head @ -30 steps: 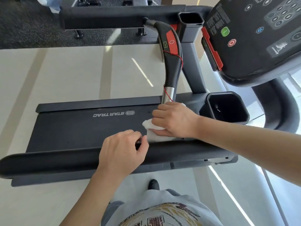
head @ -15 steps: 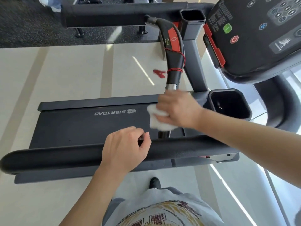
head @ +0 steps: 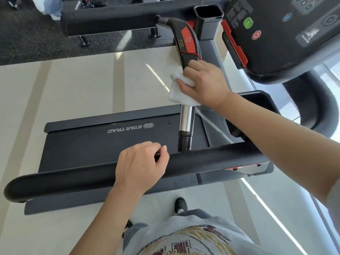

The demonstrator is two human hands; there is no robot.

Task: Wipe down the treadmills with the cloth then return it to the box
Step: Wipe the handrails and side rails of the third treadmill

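Pale gym flooring is stretching out beneath a black treadmill [head: 103, 144], and you are looking down across its belt from the side. Your right hand [head: 204, 83] is gripping a white cloth [head: 179, 91], fingers curled round it and round the inner handlebar [head: 185, 115], just where the black grip is meeting the silver sensor section. A red cord [head: 191, 53] is looping the grip just above your knuckles. Your left hand [head: 141, 166] is resting on the thick side rail [head: 211, 159], fingers loosely curled with thumb and forefinger nearly meeting, holding nothing that can be seen. The console [head: 276, 34] is looming at upper right, a cup holder [head: 253, 100] sitting partly behind your forearm.

You are, by the look of it, partway through wiping this handlebar. The next move is likely calling for sliding the cloth further along the grip while keeping clear of the cord and its red control panel [head: 187, 39]. No box is showing anywhere.
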